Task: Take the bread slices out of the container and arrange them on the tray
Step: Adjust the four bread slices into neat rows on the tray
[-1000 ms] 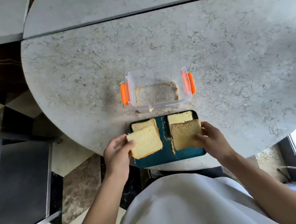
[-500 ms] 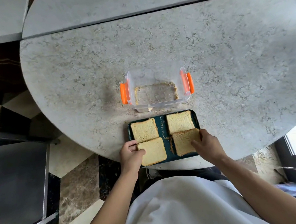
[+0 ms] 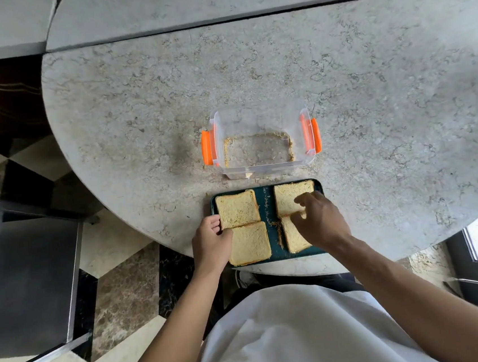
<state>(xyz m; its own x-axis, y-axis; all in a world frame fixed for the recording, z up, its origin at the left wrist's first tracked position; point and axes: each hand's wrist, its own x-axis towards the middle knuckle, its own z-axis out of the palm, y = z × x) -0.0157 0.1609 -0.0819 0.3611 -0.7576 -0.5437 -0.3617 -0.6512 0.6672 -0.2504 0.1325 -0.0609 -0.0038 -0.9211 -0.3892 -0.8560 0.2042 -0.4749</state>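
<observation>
Bread slices (image 3: pixel 237 209), four square, porous, on teal tray (image 3: pixel 267 207); left fingers (image 3: pixel 215 223) curled, right fingers (image 3: pixel 302 203) spread loose.

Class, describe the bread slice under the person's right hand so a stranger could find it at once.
Start at the round stone table, then find the dark green tray at its near edge. Four slices lie there two by two; yours is the near right slice. Unlike the other three, the right hand covers most of it.
</observation>
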